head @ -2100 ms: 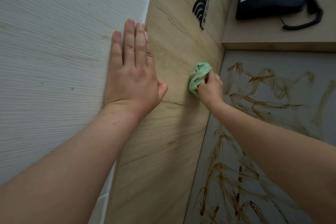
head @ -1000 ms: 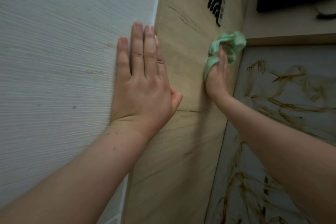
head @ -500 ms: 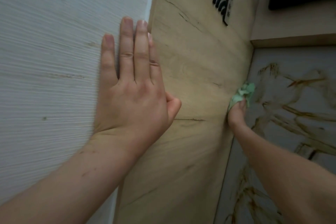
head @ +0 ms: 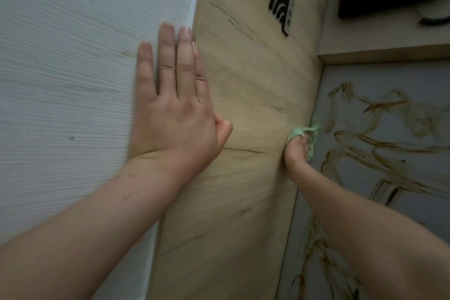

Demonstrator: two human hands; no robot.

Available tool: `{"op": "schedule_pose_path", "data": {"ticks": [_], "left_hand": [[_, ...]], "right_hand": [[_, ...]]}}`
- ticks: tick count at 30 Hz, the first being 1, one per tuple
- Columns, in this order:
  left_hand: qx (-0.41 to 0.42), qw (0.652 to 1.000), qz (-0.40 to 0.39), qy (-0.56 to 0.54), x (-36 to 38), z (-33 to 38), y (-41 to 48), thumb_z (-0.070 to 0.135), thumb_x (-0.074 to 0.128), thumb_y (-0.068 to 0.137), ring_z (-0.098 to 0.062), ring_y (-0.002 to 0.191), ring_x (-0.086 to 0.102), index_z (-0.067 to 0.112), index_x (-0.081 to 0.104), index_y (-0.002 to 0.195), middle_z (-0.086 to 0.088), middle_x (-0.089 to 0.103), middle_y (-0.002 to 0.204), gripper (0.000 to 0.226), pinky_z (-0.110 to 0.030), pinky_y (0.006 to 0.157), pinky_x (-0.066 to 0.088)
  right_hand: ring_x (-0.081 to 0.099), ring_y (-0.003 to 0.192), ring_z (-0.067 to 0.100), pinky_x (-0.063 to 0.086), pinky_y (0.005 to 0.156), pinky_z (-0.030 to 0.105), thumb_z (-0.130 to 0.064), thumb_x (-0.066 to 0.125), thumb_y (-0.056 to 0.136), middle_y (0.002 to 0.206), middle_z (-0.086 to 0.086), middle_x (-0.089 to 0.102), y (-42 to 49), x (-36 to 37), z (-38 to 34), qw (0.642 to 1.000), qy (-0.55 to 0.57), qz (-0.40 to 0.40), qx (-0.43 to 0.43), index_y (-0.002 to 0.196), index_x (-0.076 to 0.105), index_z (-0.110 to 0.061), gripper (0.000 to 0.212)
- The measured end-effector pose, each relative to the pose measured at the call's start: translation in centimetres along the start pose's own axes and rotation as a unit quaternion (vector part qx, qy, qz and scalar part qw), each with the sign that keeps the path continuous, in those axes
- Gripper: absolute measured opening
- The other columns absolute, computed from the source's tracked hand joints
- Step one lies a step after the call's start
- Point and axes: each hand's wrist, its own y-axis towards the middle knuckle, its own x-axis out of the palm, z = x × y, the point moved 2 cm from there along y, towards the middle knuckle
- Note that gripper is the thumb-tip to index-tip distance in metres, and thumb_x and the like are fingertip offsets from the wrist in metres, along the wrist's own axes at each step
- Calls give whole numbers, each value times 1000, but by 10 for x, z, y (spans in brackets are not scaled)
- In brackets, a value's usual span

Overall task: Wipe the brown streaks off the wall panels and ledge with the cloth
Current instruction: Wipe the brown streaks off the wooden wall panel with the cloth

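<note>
The crumpled pale-green cloth (head: 298, 132) has dropped from just under the light wooden ledge (head: 379, 54) down the right edge of the wood-grain wall panel (head: 243, 80). It now sits at the seam with the grey panel (head: 414, 78). The brown streaks (head: 379, 156) there look untouched, so most of the wiping remains. The right hand (head: 295, 152) reaches forward, its grip clenched round the cloth. The left hand (head: 173, 117) lies flat, fingers straight, braced on the white ribbed panel (head: 73, 80).
</note>
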Motion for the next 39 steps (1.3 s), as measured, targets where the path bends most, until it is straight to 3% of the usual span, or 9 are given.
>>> {"op": "schedule_pose_path", "data": {"ticks": [5,10,12,17,26,30,35,37,39], "left_hand": [[7,1000,5,3,0,-2,0,56,19,94,-50,155,-10,-15,1,157,-33,-8,167,97,-61,123,-9],[1,1000,7,-2,-1,0,-2,60,23,94,-49,155,-10,-15,-2,156,-32,-8,167,100,-62,124,-6],[0,1000,8,-3,-1,0,-2,60,23,94,-49,155,-10,-15,-1,156,-32,-8,167,100,-62,125,-5],[4,1000,16,2,4,2,-1,60,25,93,-49,156,-9,-15,2,156,-31,-7,167,100,-63,126,-2],[6,999,30,19,4,1,-2,59,18,93,-49,156,-6,-14,4,156,-32,-4,167,98,-62,126,-1],[5,999,32,38,5,0,-2,62,15,94,-49,156,-5,-13,4,157,-31,-3,168,99,-61,126,-1],[-2,999,32,24,2,0,-3,62,18,95,-48,156,-6,-13,10,157,-30,-3,168,98,-62,126,1],[-5,999,26,27,1,0,-3,63,17,94,-48,156,-7,-13,10,157,-30,-3,168,99,-62,126,2],[-5,999,23,35,2,0,-3,64,16,94,-49,156,-7,-13,11,157,-30,-4,168,99,-62,126,2]], "right_hand": [[-2,159,25,-3,127,39,-27,17,110,174,3,1,-76,8,-81,985,-37,-28,-164,166,4,-21,57],[3,159,17,0,127,37,-45,28,104,172,-6,10,-155,17,-100,863,-56,-78,-497,166,12,-30,65],[8,159,22,7,128,44,-51,28,104,172,-4,13,-124,13,-93,878,-61,-51,-472,165,15,-30,66],[8,159,30,7,128,51,-38,16,112,173,4,7,1,-7,-42,988,-62,-27,-142,166,6,-31,55],[18,157,26,12,128,44,-41,15,111,172,8,17,-19,3,77,992,-2,-23,120,165,15,-12,61],[1,159,27,2,128,49,-36,17,112,173,4,3,-93,7,-16,993,-52,-12,-108,166,4,-26,57],[-5,159,15,-7,125,35,-45,26,104,173,-3,1,-210,20,-22,885,-83,-76,-451,164,4,-36,64],[0,159,20,-2,127,37,-45,27,103,173,-1,4,-193,15,-7,867,-113,-85,-478,164,7,-35,65],[0,159,24,0,128,42,-35,27,105,173,4,2,-158,8,-20,910,-115,-70,-392,165,4,-32,64]]}}
